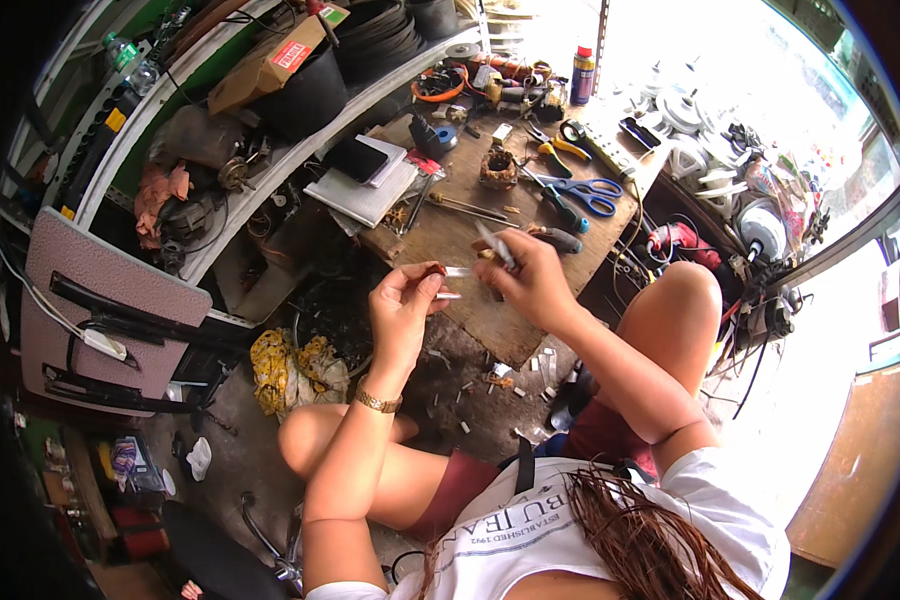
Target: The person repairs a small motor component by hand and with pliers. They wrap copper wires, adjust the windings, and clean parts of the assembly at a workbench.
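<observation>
Left hand (400, 308): thumb and fingertips pinched on small pale strip (458, 271), jutting toward right hand (532, 278) | Right hand: fingers curled round slim whitish tool (492, 242), near strip | Wooden board (515, 325): behind right hand | Strip's gripped end: finger-covered; tool's kind: indeterminate

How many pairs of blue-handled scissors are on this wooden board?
1: the blue-handled scissors lie near the right edge of the wooden board, beyond your right hand. Others may be hidden.
</observation>
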{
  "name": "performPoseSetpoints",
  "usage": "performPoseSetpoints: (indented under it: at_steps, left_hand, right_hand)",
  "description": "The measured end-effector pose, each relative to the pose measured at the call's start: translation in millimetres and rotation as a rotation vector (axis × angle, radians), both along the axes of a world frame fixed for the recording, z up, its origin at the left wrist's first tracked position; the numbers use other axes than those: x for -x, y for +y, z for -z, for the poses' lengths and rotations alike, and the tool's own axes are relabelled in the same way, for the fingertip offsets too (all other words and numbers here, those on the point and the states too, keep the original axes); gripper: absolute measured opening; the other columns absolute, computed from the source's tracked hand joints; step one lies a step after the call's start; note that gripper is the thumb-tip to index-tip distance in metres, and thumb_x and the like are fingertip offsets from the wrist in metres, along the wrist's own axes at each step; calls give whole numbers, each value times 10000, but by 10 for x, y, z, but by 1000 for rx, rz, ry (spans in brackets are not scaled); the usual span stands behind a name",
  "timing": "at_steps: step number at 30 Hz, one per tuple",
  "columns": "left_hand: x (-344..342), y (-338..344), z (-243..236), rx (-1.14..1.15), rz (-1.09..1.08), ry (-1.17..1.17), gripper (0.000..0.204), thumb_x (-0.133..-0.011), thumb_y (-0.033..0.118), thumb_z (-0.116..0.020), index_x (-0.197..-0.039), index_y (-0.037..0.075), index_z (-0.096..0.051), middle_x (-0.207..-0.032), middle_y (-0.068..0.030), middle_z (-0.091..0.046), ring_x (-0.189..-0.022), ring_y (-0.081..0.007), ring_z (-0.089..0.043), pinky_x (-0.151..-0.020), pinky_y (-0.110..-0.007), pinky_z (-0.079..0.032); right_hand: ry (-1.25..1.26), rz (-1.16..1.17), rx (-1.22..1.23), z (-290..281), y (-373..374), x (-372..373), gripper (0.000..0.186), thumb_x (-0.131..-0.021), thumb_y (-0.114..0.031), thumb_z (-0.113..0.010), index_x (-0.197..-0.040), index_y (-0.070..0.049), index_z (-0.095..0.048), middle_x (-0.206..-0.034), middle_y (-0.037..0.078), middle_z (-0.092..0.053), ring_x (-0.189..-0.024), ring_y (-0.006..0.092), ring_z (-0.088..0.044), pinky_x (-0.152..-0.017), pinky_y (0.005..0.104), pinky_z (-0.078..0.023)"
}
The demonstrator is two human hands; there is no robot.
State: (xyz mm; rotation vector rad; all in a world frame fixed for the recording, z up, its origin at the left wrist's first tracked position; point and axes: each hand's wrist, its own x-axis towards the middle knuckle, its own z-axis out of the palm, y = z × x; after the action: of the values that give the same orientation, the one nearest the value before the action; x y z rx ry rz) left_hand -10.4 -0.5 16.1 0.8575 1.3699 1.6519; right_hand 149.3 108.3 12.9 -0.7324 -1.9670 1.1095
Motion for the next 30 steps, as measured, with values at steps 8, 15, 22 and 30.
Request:
performPoseSetpoints:
  at_steps: [8,15,22,30]
  left_hand:
    - [-48,-49,101,-38,106,63,146,-905,97,-638,-1021,8,-634,-931,-48,-673,-816,-107,-655,-669,-237,-567]
    - [-33,-83,51,2,146,28,133,-918,116,-627,-1011,25,-600,-911,-54,-667,-800,-102,-649,-656,-228,-562]
    - [125,-96,-25,-125,-93,-88,101,-932,15,-543,-1030,40,-539,-988,-73,-623,-918,-174,-659,-737,-285,-598]
    - [-98,-143,143,-56,-121,96,121,-901,82,-639,-984,53,-556,-898,-4,-611,-763,-60,-592,-662,-226,-555]
  right_hand:
    - [40,-179,-102,-18,-104,13,181,-770,-114,-712,-820,14,-593,-735,166,-527,-658,375,-514,-590,412,-409]
    - [-11,-93,2,72,-117,-3,114,-827,-69,-653,-828,32,-601,-681,175,-529,-578,239,-500,-555,355,-404]
    - [8,-229,173,7,-234,-84,127,-861,-61,-607,-959,-7,-667,-681,150,-607,-614,199,-595,-610,320,-469]
    - [-39,-210,99,-9,-357,-24,186,-856,-184,-638,-893,-2,-641,-658,187,-571,-567,317,-546,-559,396,-426]
